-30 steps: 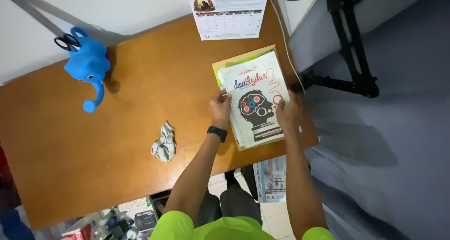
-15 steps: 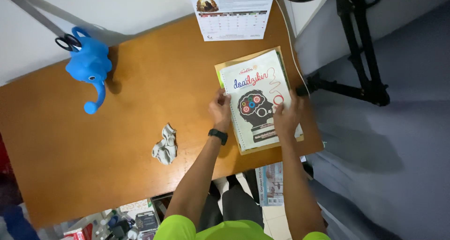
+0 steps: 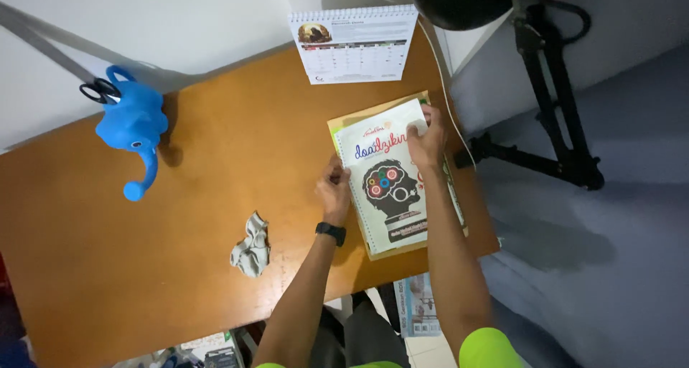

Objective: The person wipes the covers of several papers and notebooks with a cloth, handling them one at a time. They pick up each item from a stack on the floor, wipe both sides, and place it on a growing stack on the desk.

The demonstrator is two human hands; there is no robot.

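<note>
Your left hand (image 3: 334, 188) presses flat on the booklet's (image 3: 391, 188) spine edge; your right hand (image 3: 426, 140) pinches its far corner. Keep the spine pinned, lifting only the cover.

Desk (image 3: 179, 217) layout, seen from above.
Booklet (image 3: 391, 185) on top of a stack near the desk's right edge; left hand (image 3: 334, 188) at its left edge, right hand (image 3: 426, 140) on its far right corner. Calendar (image 3: 353, 43) behind the stack. Elephant holder (image 3: 133, 127) far left, scissors (image 3: 99, 91) in it. Crumpled cloth (image 3: 251, 246) left of the stack, nearer the front.
</note>
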